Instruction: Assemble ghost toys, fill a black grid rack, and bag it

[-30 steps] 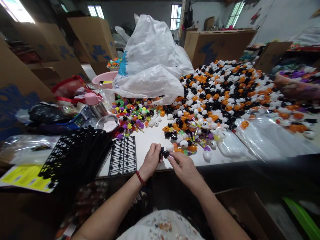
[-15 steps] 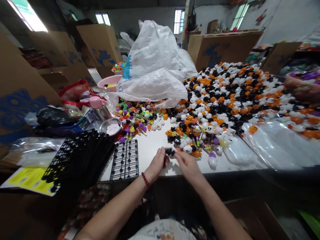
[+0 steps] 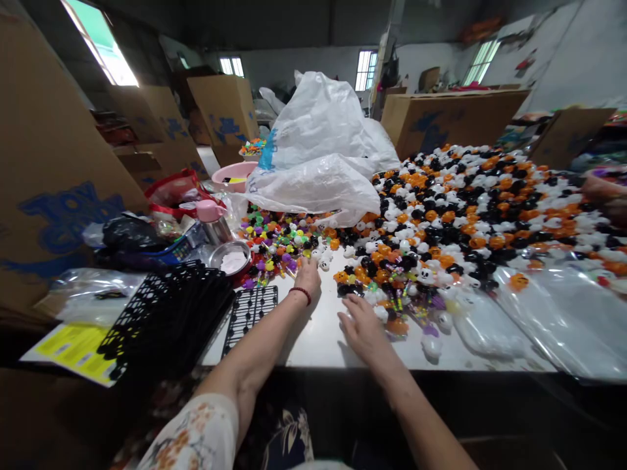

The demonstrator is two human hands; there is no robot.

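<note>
My left hand (image 3: 308, 282), with a dark red bead bracelet (image 3: 302, 294) at the wrist, reaches to the near edge of a heap of small coloured pieces (image 3: 274, 251). Small white ghost-like figures (image 3: 324, 254) lie just beyond its fingertips. The back of that hand hides what its fingers do. Over the white table (image 3: 308, 339), my right hand (image 3: 361, 325) has its fingers apart and nothing visible in them. It is beside a mixed pile of orange, black and white figures and wrapped sticks (image 3: 386, 281). Left of my left forearm lies a black plastic grid (image 3: 249, 316).
Stacked black grids (image 3: 171, 320) and a metal bowl of white powder (image 3: 232, 259) stand left. A white sack (image 3: 323, 150) rises behind. A large heap of orange, black and white figures (image 3: 465, 202) spreads right, with clear plastic bags (image 3: 563, 320) before it.
My hands have parted; the small black piece between them no longer shows. The left has moved forward to the coloured heap, while the right has shifted slightly and spread its fingers. The view tilted up.
</note>
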